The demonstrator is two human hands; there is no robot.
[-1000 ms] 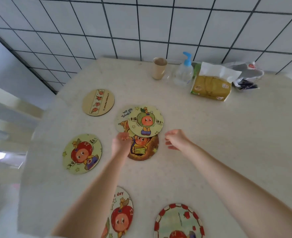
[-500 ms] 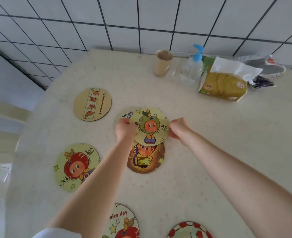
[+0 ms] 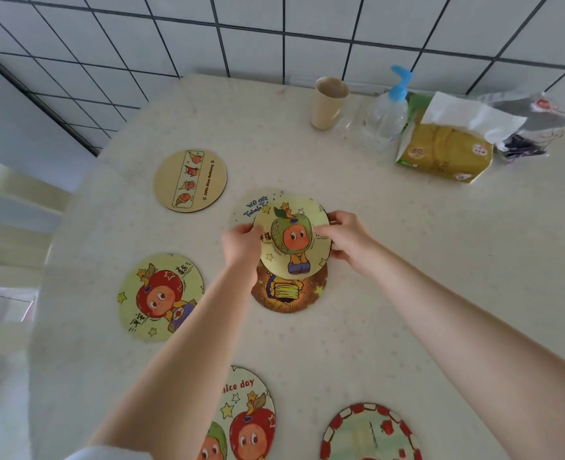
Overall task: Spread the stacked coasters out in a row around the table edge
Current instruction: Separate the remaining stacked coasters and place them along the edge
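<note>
Head view, looking down on a pale speckled table (image 3: pixel 390 260) with both bare forearms reaching forward over it. At its centre the left hand (image 3: pixel 241 244) and right hand (image 3: pixel 347 240) pinch opposite edges of a green-hooded character coaster (image 3: pixel 291 240), held over two overlapped ones, a white lettered coaster (image 3: pixel 254 205) beyond and a dark brown coaster (image 3: pixel 289 293) nearer the wrists. Left of the left forearm lie a red-hooded coaster (image 3: pixel 158 297) and a tan coaster (image 3: pixel 190 180); beyond the right hand stand a tissue pack (image 3: pixel 444 151), pump bottle (image 3: pixel 387 111) and beige cup (image 3: pixel 327 102).
</note>
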